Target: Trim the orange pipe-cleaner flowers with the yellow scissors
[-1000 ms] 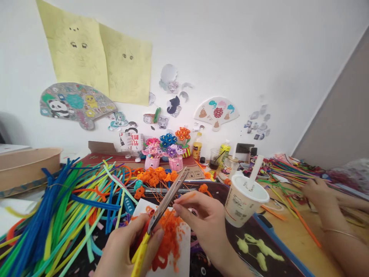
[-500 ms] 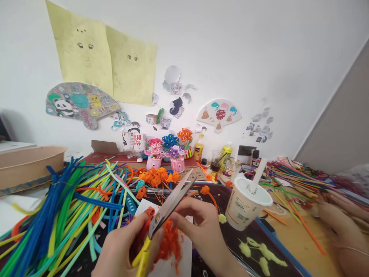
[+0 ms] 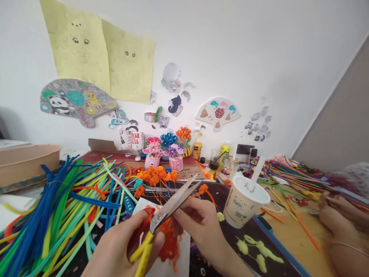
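Observation:
My left hand (image 3: 127,238) is closed around scissors (image 3: 165,211) with yellow handles. Their blades point up and to the right, slightly parted. A red-orange fuzzy piece (image 3: 147,212) shows between the thumb and fingers of that same hand. My right hand (image 3: 201,223) is bent in a pinch just behind the blades; whatever its fingertips hold is hidden. Under both hands, a heap of orange fuzz (image 3: 170,242) covers part of a white sheet (image 3: 184,250).
Bundled pipe cleaners (image 3: 54,215) spread at left. Orange flowers (image 3: 152,175) on thin stems lie behind my hands. A lidded cup (image 3: 239,204) with a straw stands at right, near pale yellow pieces (image 3: 259,250). Another person's hands (image 3: 340,215) work at far right.
My view has shifted slightly. The scissors have tilted a little further to the right, and my left hand sits slightly lower. The other person's hands have moved a bit.

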{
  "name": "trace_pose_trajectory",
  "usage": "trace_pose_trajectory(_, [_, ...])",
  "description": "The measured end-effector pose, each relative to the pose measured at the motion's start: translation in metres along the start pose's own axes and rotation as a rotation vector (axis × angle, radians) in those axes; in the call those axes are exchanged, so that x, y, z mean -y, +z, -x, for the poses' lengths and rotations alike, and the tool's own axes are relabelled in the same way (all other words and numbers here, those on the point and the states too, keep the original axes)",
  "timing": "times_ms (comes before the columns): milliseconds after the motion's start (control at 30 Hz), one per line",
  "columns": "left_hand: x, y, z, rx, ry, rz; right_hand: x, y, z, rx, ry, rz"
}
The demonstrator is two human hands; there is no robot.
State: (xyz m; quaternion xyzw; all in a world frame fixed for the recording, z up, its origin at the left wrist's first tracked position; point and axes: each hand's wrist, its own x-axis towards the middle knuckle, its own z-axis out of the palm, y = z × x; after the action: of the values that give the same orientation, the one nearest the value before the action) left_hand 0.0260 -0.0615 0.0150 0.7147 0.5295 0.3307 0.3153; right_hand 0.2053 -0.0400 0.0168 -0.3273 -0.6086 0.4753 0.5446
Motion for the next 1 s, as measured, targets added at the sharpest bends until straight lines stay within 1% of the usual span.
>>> trace_pose_trajectory(100, [0.008,-0.01,-0.003,-0.05,0.0,-0.163,0.004,-0.004,-0.002,0.003,-0.026,0.002])
trace_pose_trajectory(167, [0.009,-0.014,-0.003,-0.083,-0.031,-0.298,0.007,-0.006,-0.003,0.005,-0.04,0.013])
trace_pose_trajectory(200, [0.009,-0.016,-0.003,-0.087,-0.064,-0.359,0.008,-0.007,-0.003,0.007,-0.048,0.025])
trace_pose_trajectory(267, [0.006,-0.016,-0.003,-0.057,-0.12,-0.425,0.009,-0.008,-0.004,0.012,-0.07,0.073])
trace_pose_trajectory(367, [-0.001,-0.015,-0.004,0.022,-0.134,-0.445,0.009,-0.009,-0.003,0.035,-0.129,0.185])
trace_pose_trajectory(567, [-0.005,-0.014,-0.005,0.067,-0.162,-0.526,0.007,-0.011,-0.003,0.036,-0.183,0.353])
trace_pose_trajectory(867, [-0.004,-0.014,-0.004,0.082,-0.165,-0.513,0.008,-0.011,-0.003,0.067,-0.206,0.355])
trace_pose_trajectory(1000, [-0.003,-0.012,-0.005,0.066,-0.127,-0.528,0.008,-0.011,-0.003,0.071,-0.213,0.372])
